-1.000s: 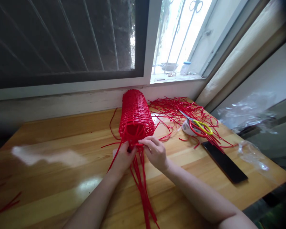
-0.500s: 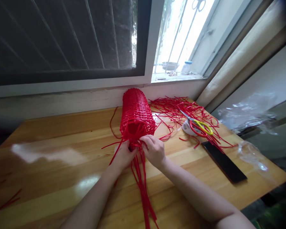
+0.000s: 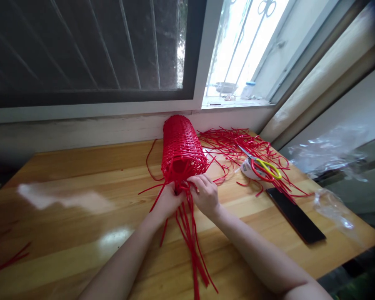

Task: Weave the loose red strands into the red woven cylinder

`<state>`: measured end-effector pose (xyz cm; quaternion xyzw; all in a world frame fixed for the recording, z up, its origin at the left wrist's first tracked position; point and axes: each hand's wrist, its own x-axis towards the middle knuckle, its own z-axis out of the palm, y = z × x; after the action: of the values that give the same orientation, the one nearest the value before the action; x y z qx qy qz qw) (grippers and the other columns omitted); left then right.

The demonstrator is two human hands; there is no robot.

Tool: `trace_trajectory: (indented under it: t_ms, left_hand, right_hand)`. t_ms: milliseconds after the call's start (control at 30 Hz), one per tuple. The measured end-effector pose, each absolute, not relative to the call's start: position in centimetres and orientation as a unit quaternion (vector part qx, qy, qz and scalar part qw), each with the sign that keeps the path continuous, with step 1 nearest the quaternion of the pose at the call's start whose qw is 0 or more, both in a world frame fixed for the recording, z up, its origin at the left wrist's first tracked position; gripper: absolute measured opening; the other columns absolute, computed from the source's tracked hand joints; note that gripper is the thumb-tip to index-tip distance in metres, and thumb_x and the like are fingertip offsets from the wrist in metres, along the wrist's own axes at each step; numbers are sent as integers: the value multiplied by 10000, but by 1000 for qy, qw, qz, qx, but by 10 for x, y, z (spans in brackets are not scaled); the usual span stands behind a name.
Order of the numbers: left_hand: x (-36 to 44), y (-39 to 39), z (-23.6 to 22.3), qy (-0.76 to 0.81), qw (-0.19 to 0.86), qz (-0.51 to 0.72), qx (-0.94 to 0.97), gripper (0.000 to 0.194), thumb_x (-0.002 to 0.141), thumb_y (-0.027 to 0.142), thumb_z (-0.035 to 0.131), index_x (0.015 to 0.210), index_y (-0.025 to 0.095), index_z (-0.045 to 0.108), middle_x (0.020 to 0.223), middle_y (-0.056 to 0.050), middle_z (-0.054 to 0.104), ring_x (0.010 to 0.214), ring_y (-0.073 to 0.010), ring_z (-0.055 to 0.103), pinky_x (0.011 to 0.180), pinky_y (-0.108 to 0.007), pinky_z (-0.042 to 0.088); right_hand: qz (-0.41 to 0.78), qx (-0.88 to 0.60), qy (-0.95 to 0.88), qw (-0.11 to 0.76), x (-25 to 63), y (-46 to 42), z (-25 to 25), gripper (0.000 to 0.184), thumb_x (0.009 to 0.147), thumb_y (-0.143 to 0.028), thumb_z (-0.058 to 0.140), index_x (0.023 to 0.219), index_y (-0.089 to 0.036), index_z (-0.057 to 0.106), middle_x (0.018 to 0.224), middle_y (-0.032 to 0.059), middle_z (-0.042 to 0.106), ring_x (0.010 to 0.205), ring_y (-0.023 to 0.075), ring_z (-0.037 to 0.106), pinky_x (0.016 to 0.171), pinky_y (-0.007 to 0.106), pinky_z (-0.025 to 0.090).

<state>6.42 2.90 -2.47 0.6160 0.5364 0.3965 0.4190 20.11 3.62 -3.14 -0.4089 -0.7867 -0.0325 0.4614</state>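
A red woven basket (image 3: 184, 139) lies on its side on the wooden table, its open end facing me. Long loose red strips (image 3: 192, 246) trail from that rim toward the table's front. At the lower rim, my left hand (image 3: 170, 200) is closed, thumb and fingers pinching red strips. Close beside it, my right hand (image 3: 204, 193) is closed with its fingertips on red strips at the same spot. The fingers partly hide where the strips cross.
To the right lies a heap of cut red strips (image 3: 228, 139). Scissors (image 3: 267, 168) with one yellow and one red handle rest on a white roll (image 3: 248, 168). A black phone (image 3: 295, 214) and clear plastic (image 3: 334, 208) lie near the right edge. A window stands behind the wooden table (image 3: 65, 237).
The view has shifted slightly, so most things sit a little further right. Both hands stay at the basket's rim. The trailing strips have spread apart somewhat.
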Motion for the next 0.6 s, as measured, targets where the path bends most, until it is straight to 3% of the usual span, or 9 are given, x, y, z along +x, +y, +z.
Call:
trace_trajectory:
  t_ms: [233, 400, 500, 600]
  left_hand:
    - [67, 29, -25, 519, 440, 425, 597, 149, 671, 108, 533, 777, 142, 631, 751, -8, 669, 699, -150, 591, 669, -251, 474]
    - [68, 30, -27, 521, 443, 446, 578, 170, 669, 139, 568, 822, 149, 642, 780, -23, 689, 763, -174, 616, 712, -276, 483]
    - [68, 29, -28, 514, 455, 450, 571, 193, 667, 152, 588, 849, 149, 652, 769, -25, 697, 763, -178, 628, 706, -277, 491]
    - [68, 30, -30, 502, 471, 453, 567, 229, 658, 172, 609, 880, 144, 653, 802, -33, 708, 742, -173, 634, 700, -276, 496]
  right_hand:
    - [-48, -400, -791, 461, 204, 38, -39, 157, 837, -94, 460, 917, -206, 537, 816, 55, 607, 777, 188, 546, 700, 314, 478]
    - [-20, -369, -789, 490, 204, 30, -44, 274, 807, -49, 468, 1030, -208, 486, 936, 70, 593, 881, 186, 550, 785, 336, 486]
    - [14, -409, -754, 515, 204, 20, -49, 205, 782, -76, 510, 944, -199, 495, 897, 73, 556, 871, 192, 544, 758, 339, 491]
    - [112, -453, -743, 479, 206, 11, -55, 102, 803, -117, 515, 863, -194, 547, 817, 53, 567, 749, 166, 548, 677, 301, 491]
